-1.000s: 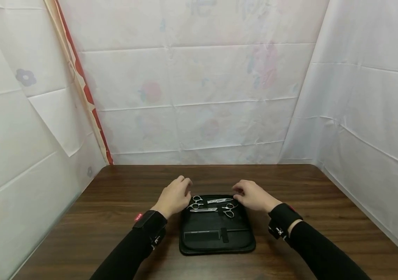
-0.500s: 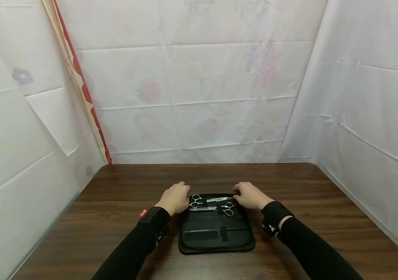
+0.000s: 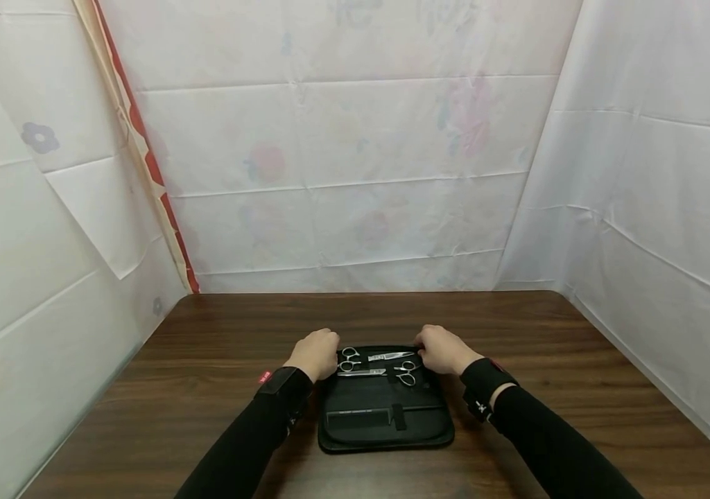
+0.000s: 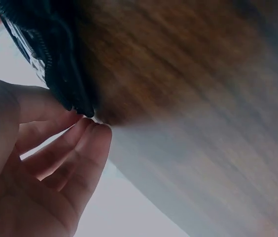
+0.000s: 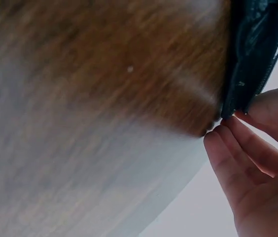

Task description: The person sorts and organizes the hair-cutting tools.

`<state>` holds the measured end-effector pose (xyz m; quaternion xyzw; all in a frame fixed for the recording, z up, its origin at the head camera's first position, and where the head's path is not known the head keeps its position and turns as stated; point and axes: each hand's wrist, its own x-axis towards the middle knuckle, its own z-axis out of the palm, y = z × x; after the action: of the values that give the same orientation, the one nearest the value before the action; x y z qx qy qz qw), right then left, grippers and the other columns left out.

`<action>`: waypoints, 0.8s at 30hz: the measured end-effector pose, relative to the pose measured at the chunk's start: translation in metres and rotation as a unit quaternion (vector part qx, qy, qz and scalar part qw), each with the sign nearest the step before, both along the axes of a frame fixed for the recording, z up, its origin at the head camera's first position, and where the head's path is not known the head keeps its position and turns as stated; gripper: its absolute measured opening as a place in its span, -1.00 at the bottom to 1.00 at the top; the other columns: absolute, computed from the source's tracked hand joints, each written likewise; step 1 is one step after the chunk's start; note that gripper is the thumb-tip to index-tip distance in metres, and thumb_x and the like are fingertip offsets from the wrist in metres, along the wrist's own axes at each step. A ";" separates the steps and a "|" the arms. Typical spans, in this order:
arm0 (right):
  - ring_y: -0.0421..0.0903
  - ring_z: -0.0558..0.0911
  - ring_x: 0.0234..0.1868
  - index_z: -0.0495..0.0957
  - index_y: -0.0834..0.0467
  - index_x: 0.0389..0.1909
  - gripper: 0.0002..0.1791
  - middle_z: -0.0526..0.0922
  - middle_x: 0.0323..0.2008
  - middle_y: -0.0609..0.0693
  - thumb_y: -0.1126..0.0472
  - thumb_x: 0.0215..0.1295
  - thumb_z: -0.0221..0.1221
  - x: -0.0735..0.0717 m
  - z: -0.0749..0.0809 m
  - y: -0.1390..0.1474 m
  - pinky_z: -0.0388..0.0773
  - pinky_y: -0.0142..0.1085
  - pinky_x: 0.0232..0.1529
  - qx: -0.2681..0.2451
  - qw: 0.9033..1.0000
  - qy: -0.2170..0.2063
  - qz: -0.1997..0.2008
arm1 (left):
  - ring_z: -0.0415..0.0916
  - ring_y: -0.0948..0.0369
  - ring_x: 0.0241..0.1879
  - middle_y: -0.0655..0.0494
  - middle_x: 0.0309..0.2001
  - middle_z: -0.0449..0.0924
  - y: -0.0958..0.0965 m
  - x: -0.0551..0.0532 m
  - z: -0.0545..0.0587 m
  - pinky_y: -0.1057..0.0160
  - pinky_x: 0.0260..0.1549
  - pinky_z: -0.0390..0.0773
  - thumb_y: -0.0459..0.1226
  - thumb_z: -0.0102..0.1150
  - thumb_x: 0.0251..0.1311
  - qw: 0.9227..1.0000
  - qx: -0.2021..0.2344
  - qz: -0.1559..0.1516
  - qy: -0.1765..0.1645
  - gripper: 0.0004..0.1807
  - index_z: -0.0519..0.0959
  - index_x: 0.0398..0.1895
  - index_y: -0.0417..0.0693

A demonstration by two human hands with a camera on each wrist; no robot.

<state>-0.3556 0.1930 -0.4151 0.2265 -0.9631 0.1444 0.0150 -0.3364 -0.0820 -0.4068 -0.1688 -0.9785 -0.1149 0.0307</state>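
A black zippered scissor case [image 3: 380, 396] lies flat on the table in the head view. Two pairs of silver hairdressing scissors sit in its far half: the farther scissors [image 3: 390, 356] point right, the nearer scissors [image 3: 362, 373] point left. A dark comb [image 3: 358, 417] is tucked in the near pocket. My left hand [image 3: 314, 355] grips the case's far left corner; the left wrist view has thumb and fingers meeting at the zippered edge [image 4: 65, 74]. At the far right corner, my right hand [image 3: 445, 350] pinches the same case, its edge [image 5: 240, 74] between thumb and fingers.
The brown wood-grain table [image 3: 218, 409] extends around the case on all sides. White sheeting [image 3: 355, 229] hangs behind the far edge, and more sheeting [image 3: 661, 263] lines the right side. A red-and-cream strip [image 3: 155, 173] runs down the left corner.
Both hands have closed in on the far corners. The left hand has drawn slightly nearer and curled its fingers onto the edge; the right fingers have curled too. The case stays in place.
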 end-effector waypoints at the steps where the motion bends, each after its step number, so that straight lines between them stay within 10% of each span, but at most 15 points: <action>1: 0.07 0.64 -0.10 0.73 0.26 -0.10 -0.81 0.63 -0.18 0.09 0.41 0.37 0.20 0.000 0.000 0.000 0.60 -0.03 -0.10 0.003 1.000 0.001 -0.001 | 0.59 0.01 -0.16 -0.04 -0.18 0.60 0.001 0.000 0.001 0.00 -0.22 0.59 -0.50 0.22 0.23 1.000 -0.004 -0.001 0.000 -0.87 0.67 -0.24 -0.16; 15: 0.06 0.59 -0.19 0.70 0.21 -0.20 -0.82 0.55 -0.27 0.06 0.44 0.31 0.15 0.001 0.001 -0.009 0.56 -0.07 -0.26 0.038 0.999 0.012 -0.015 | 0.59 -0.07 -0.06 -0.11 -0.12 0.61 0.005 0.001 0.007 -0.02 -0.12 0.60 -0.51 0.21 0.26 0.999 -0.027 -0.023 -0.005 -0.87 0.68 -0.21 -0.18; 24: 0.03 0.62 -0.21 0.65 0.23 -0.21 -0.82 0.61 -0.24 0.08 0.45 0.24 0.15 -0.004 0.002 -0.011 0.60 -0.04 -0.18 0.027 0.999 -0.004 -0.031 | 0.53 0.08 -0.36 -0.02 -0.34 0.59 0.006 -0.006 0.005 0.09 -0.35 0.50 -0.48 0.24 0.24 1.000 -0.020 -0.012 0.000 -0.91 0.64 -0.34 -0.14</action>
<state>-0.3597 0.1821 -0.4130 0.1966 -0.9733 0.1183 0.0091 -0.3419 -0.0758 -0.4021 -0.1806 -0.9785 -0.0956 0.0261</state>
